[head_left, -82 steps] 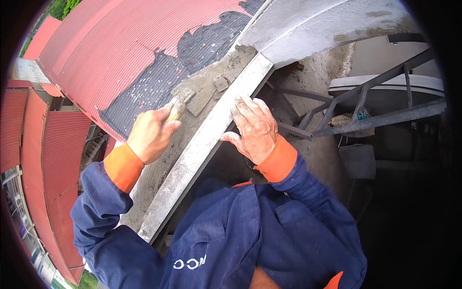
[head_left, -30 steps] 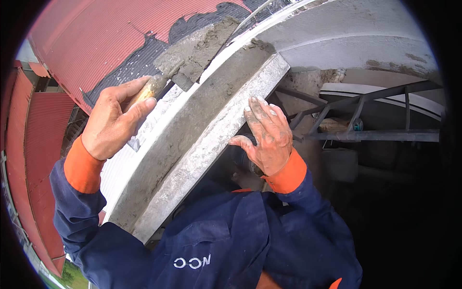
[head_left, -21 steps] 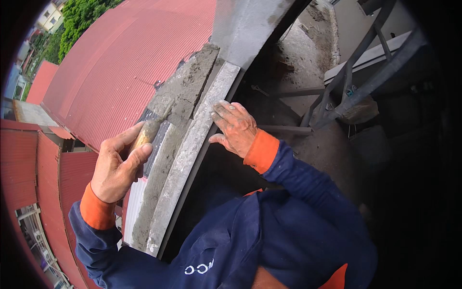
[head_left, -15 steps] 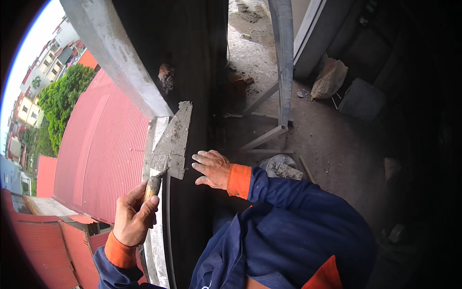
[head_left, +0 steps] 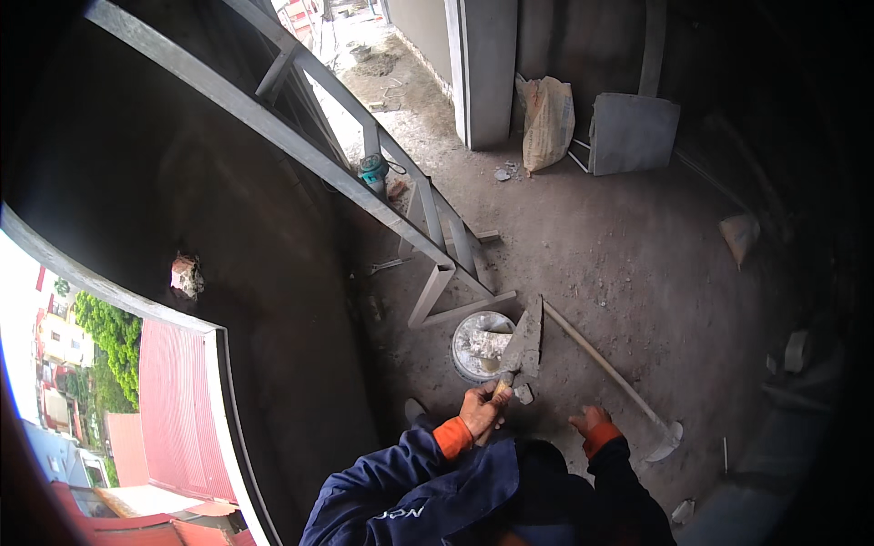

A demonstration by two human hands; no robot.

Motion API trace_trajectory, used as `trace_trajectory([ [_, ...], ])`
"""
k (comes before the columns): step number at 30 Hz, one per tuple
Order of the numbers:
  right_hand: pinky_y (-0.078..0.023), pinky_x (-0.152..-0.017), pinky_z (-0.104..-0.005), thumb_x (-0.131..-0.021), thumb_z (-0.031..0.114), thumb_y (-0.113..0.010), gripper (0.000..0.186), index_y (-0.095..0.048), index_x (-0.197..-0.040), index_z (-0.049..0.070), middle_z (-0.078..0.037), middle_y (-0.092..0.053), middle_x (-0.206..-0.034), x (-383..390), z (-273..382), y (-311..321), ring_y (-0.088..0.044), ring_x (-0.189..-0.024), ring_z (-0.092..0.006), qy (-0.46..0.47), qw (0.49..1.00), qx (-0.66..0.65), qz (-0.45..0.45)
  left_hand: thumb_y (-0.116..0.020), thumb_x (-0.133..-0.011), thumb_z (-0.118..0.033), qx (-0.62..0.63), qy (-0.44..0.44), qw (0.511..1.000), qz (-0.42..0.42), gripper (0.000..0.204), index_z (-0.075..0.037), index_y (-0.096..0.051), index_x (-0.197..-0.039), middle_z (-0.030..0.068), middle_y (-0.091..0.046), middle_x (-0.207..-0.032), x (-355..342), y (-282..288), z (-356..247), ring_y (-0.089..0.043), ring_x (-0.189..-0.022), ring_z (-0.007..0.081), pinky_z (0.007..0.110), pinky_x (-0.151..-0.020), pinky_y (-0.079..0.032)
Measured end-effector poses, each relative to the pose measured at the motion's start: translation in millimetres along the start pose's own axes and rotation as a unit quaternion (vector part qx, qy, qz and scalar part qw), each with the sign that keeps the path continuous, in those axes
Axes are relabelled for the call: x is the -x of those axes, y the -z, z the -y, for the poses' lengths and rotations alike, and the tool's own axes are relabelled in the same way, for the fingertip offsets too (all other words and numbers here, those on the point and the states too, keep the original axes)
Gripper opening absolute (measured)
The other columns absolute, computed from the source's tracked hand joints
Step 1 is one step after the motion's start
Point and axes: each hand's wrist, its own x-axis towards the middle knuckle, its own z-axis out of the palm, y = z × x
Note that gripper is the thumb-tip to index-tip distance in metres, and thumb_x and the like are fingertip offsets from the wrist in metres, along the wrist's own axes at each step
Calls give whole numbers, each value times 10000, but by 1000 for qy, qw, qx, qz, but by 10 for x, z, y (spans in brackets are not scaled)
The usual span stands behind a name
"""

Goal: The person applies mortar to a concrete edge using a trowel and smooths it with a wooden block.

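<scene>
My left hand (head_left: 481,411) is closed round the wooden handle of a trowel (head_left: 525,341). The trowel's grey, mortar-smeared blade points away from me, over the right edge of a round bucket (head_left: 458,356). A pale, mortar-coated piece (head_left: 489,343) lies inside the bucket; the blade partly covers that side. To the right, apart from the trowel, my right hand (head_left: 594,424) hangs with loosely bent fingers and nothing visible in it. A long-handled hoe (head_left: 608,369) lies on the floor just beyond that hand, its metal blade at the near right end.
Left of me, a window frame (head_left: 221,382) opens onto red roofs. A metal frame stand (head_left: 364,196) rises from the floor ahead, with a teal power tool (head_left: 372,169) beside it. A filled sack (head_left: 548,125) and a grey panel (head_left: 633,134) stand at the far wall.
My view has swung right, from the window ledge to the floor. The trowel, still in my left hand, has moved from the ledge to the bucket. My right hand has drawn back to the right.
</scene>
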Motion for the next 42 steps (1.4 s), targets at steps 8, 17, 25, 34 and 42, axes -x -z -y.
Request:
trace_trajectory([
  [8,-524,-816,-436,-755,431,-705,483,-730,-868,-38,-230,-707,-843,1918,-1614,-777,-699,-863,-375,-258,956,-129,61,-677,-880,-214,32,167,984,-54,284,59,-607,-914,146,-602,-688,-1598,-600,150,-577,-491,251,400,-414,-468],
  [17,-521,-799,-449,-763,467,-696,516,-725,-845,-42,-239,-700,-830,1310,-617,-558,-697,-868,-384,-172,957,-233,-31,-644,-919,-322,-16,-123,983,-134,317,-26,-643,-1031,115,-621,-739,-2897,874,-4122,-624,-578,228,387,-490,-505],
  [25,-516,-811,-489,-760,503,-724,547,-700,-975,0,-272,-679,-953,-111,118,129,-660,-944,-425,136,979,-138,-66,-567,-981,-423,-198,-156,966,-55,508,-29,-593,-1300,39,-594,-717,-35,288,-1933,-556,-511,112,276,-446,-470],
  [34,-516,-863,-420,-825,366,-706,494,-674,-1147,-7,-242,-696,-1035,-70,2575,956,-674,-992,-387,482,871,-26,95,-747,-885,-278,-160,-268,869,-385,485,-4,-589,-1252,17,-629,-829,2653,976,-641,-561,-690,69,244,-624,-484],
  [42,-508,-922,-377,-831,314,-728,476,-659,-1176,-8,-209,-683,-1120,1075,4639,291,-663,-1054,-338,701,693,31,166,-674,-910,-379,-187,-187,698,-666,563,10,-574,-1305,13,-575,-806,4590,2632,-377,-522,-641,85,259,-550,-443],
])
